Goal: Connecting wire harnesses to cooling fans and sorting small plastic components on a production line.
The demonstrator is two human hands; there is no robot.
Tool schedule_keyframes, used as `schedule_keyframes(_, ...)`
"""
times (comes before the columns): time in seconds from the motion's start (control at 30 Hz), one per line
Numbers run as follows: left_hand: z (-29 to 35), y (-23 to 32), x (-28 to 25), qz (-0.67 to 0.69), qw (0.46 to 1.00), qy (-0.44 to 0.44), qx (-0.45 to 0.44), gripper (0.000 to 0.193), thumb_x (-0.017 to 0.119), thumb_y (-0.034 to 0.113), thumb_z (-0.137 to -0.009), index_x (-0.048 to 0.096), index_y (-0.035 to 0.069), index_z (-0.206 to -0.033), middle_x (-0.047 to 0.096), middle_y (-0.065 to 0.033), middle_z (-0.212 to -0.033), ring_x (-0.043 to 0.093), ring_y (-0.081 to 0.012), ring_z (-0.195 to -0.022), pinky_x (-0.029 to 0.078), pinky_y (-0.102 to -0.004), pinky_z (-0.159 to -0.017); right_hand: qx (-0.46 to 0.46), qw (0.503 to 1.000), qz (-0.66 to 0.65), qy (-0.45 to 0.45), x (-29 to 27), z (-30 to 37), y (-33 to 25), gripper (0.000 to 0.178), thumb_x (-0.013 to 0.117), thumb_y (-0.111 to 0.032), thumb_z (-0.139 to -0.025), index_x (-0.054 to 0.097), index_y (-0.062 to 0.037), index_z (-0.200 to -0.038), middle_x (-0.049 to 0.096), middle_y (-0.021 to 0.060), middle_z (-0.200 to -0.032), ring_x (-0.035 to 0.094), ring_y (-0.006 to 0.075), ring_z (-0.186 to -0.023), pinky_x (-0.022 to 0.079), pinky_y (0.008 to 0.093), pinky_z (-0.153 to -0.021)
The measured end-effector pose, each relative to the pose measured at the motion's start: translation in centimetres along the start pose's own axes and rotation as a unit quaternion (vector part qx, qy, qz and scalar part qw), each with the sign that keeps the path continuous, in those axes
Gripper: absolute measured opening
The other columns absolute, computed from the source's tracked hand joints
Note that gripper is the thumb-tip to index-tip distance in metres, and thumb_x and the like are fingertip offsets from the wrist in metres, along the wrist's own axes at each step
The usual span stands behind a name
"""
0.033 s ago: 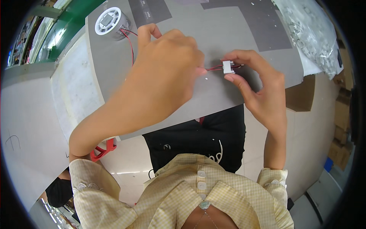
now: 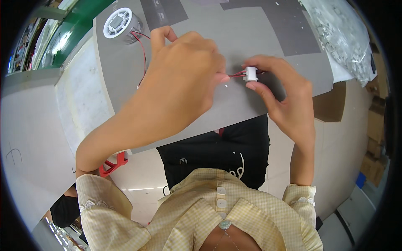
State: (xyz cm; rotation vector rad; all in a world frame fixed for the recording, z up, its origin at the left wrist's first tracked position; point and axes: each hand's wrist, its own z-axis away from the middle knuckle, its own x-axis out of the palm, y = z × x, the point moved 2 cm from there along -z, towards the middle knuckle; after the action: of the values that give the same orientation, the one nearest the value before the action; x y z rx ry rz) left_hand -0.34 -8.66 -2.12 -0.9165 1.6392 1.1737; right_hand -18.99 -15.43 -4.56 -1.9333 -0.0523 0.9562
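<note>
White plastic shapes the boxy connector (image 2: pixel 251 74) gripped in the right hand (image 2: pixel 296 99) over the smooth grey desk (image 2: pixel 236 102). Its slender red and dark wires (image 2: pixel 238 74) run into the pinching left hand (image 2: pixel 184 73).

a narrow gap lies between my left hand (image 2: pixel 184 75) and my right hand (image 2: pixel 291 88), crossed by thin wires (image 2: pixel 238 75) running to the white connector (image 2: pixel 251 74). nearer me, i have room over the grey tabletop (image 2: pixel 238 104). at far left a round device (image 2: pixel 117 23) and its leads (image 2: pixel 145 54) stand in my way; at far right, a plastic bag (image 2: pixel 339 35).
</note>
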Motion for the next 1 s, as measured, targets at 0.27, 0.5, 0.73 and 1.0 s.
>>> schedule_keyframes(0.27, 0.5, 0.1, 0.6, 0.006, 0.997, 0.069, 0.037, 0.006, 0.073, 0.016, -0.079, 0.069, 0.012, -0.080, 0.065, 0.0037, -0.090, 0.057, -0.0166, -0.096, 0.030, -0.0458, -0.090, -0.115, 0.989, 0.068, -0.064, 0.1, -1.5, -1.0, 0.032, 0.076, 0.001, -0.068, 0.068, -0.0020, -0.099, 0.066, 0.0119, -0.094, 0.060, 0.0299, -0.087, 0.050, 0.0359, -0.076)
schedule_keyframes(0.5, 1.3, 1.9, -0.6, -0.053, 0.995, 0.002, -0.089, 0.046, 0.075, 0.028, -0.075, 0.058, 0.004, -0.110, 0.057, -0.0114, -0.108, 0.053, -0.0284, -0.104, 0.040, -0.0493, -0.084, -0.067, 0.994, 0.082, -0.037, 0.1, -0.5, -1.8, 0.029, 0.074, 0.001, -0.069, 0.067, -0.0016, -0.097, 0.067, 0.0127, -0.095, 0.059, 0.0339, -0.095, 0.045, 0.0404, -0.087)
schedule_keyframes(0.73, 2.4, 1.1, 0.3, 0.071, 0.996, 0.010, -0.047, 0.054, 0.078, 0.021, -0.072, 0.053, 0.001, -0.115, 0.053, -0.0121, -0.111, 0.053, -0.0274, -0.105, 0.055, -0.0344, -0.074, -0.178, 0.974, 0.141, -0.018, 0.4, -1.5, -2.4, 0.029, 0.073, 0.000, -0.070, 0.066, -0.0017, -0.098, 0.064, 0.0111, -0.094, 0.058, 0.0308, -0.096, 0.038, 0.0458, -0.096)
schedule_keyframes(1.0, 1.4, -0.5, 0.9, 0.221, 0.974, 0.046, 0.017, 0.065, 0.072, 0.018, -0.081, 0.041, -0.003, -0.134, 0.049, -0.0175, -0.125, 0.047, -0.0334, -0.118, 0.041, -0.0405, -0.101, -0.126, 0.991, 0.030, -0.031, -0.2, -1.6, 0.2, 0.033, 0.075, 0.000, -0.067, 0.064, -0.0003, -0.099, 0.064, 0.0136, -0.094, 0.060, 0.0336, -0.091, 0.046, 0.0410, -0.083)
